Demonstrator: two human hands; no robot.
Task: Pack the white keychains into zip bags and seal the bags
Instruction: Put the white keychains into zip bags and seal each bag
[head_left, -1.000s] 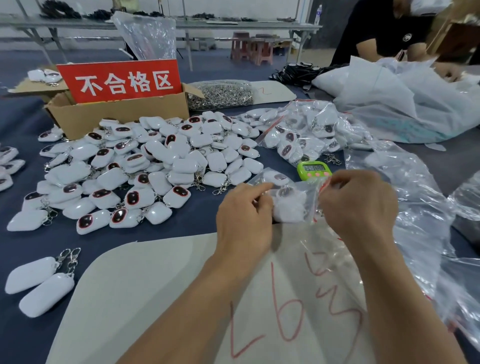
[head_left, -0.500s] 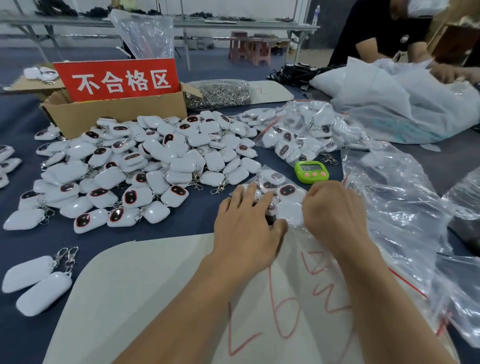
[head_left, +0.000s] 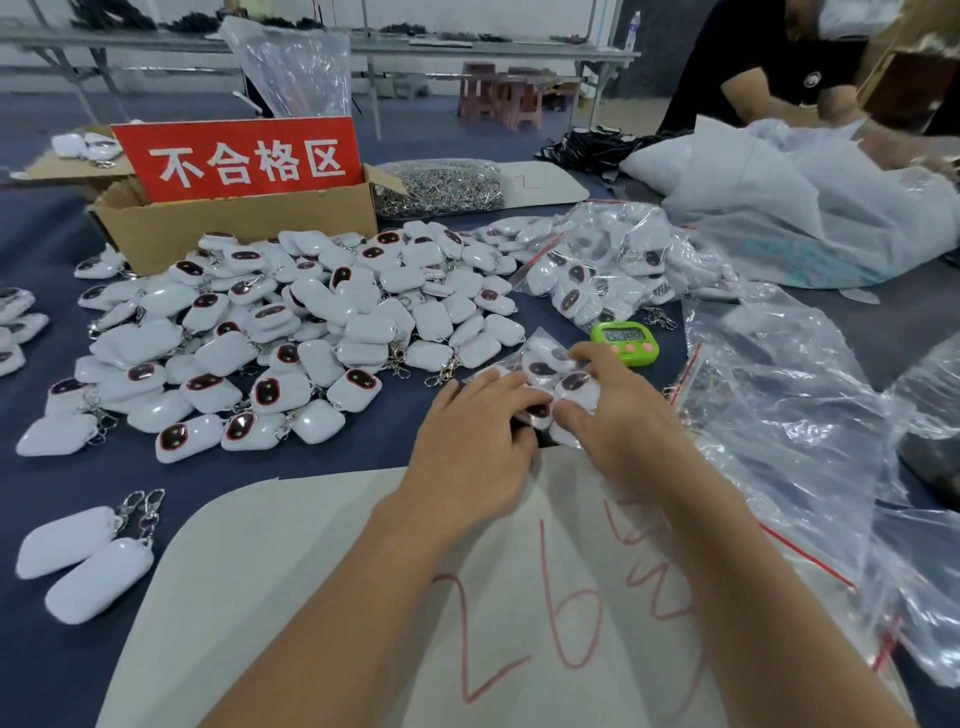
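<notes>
Pressing the filled zip bag (head_left: 544, 349) flat, left hand (head_left: 467, 447) and right hand (head_left: 623, 415) lie open-fingered; trapped air or a keychain (head_left: 574, 382) caught in the closure could prevent sealing.

keychains (head_left: 291, 332): white, dark oval faces, metal clips, loose heap mid-left | bag (head_left: 543, 358): clear, lying flat, filled with keychains | empty bags (head_left: 779, 415): clear, red strips, piled right

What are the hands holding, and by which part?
Nothing gripped: left hand and right hand press down on the zip bag, at its near end.
</notes>
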